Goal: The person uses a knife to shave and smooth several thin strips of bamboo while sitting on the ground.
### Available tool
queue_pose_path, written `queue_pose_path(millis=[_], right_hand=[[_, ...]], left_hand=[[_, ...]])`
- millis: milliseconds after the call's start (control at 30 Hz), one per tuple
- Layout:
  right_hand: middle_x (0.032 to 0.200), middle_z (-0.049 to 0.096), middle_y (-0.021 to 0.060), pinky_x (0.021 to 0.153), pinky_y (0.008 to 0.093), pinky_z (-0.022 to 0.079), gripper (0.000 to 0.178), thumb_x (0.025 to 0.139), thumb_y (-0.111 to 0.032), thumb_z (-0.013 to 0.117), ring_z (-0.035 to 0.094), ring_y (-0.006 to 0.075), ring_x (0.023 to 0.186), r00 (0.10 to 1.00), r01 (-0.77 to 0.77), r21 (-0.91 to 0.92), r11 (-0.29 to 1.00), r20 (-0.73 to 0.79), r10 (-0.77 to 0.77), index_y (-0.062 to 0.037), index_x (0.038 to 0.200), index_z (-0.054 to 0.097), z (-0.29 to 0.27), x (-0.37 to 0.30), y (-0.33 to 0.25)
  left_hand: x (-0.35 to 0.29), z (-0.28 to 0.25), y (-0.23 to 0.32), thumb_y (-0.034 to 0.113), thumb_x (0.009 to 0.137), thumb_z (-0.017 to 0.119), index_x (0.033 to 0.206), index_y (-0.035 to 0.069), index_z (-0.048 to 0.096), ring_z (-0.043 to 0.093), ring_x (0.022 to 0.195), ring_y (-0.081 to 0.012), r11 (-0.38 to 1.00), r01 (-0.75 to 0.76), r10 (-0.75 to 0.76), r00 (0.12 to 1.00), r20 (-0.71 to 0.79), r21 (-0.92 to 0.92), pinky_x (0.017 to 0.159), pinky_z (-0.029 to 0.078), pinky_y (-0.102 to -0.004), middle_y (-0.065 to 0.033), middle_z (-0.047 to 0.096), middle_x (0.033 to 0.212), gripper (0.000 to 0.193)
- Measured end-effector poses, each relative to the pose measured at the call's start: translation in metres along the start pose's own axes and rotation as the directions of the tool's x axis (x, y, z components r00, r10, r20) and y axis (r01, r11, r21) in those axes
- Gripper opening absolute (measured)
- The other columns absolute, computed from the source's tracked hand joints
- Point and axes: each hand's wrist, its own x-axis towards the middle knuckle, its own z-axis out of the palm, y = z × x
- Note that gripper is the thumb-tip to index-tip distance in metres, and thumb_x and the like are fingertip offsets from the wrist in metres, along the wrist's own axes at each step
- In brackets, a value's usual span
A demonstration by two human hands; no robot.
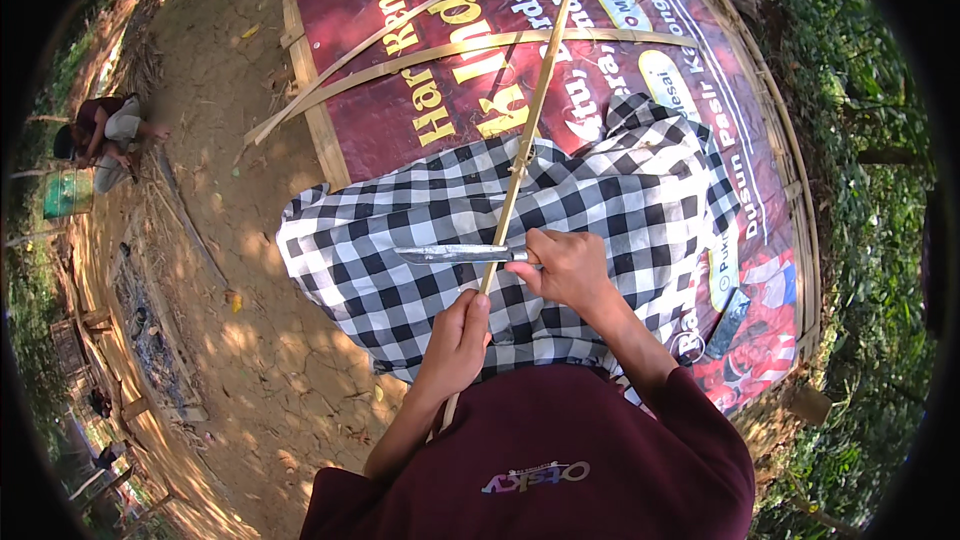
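A long, thin bamboo strip (522, 145) runs from my body across my lap and out over the platform. My left hand (459, 338) is closed round it low down, near my shirt. Just above, my right hand (569, 266) grips the handle of a knife (448, 254). Its blade points left and crosses the strip, apparently touching it. Beneath both hands a black and white checked cloth (420, 210) covers my lap. The knife's handle is mostly hidden by my fingers.
A dark red printed banner (380, 100) covers the platform, edged with bamboo (318, 130). More bamboo strips (430, 62) lie across it. A dark flat object (728, 323) rests at right. Bare ground (240, 240) spreads left, where another person (110, 135) crouches. Green plants (870, 140) border the right.
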Motion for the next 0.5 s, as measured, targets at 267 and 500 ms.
queue_pose_path(millis=[267, 500], right_hand=[[0.049, 0.048, -0.0032, 0.037, 0.0298, 0.038, 0.051, 0.079, -0.056, 0.064, 0.054, 0.0166, 0.042, 0.997, 0.022, -0.119, 0.993, -0.076, -0.031, -0.0142, 0.059, 0.044, -0.005, 0.004, 0.01], [0.05, 0.049, 0.0005, 0.038, 0.0322, 0.038, 0.047, 0.083, -0.049, 0.064, 0.054, 0.0207, 0.042, 0.978, -0.172, -0.158, 0.972, -0.143, 0.15, -0.012, 0.061, 0.045, -0.02, -0.005, 0.061]], left_hand=[[-0.002, 0.001, 0.009, 0.033, 0.103, 0.037, 0.079, 0.004, 0.045, 0.036, 0.047, -0.005, 0.988, 0.067, -0.062, 0.997, 0.041, -0.14, 0.044, 0.033, -0.0244, 0.0028, 0.039, 0.057, 0.039], [-0.008, -0.01, 0.01, 0.033, 0.103, 0.036, 0.083, 0.007, 0.044, 0.028, 0.043, -0.0017, 0.971, 0.073, -0.067, 0.997, 0.034, -0.229, 0.038, 0.023, -0.0207, 0.0067, 0.03, 0.057, 0.034]])
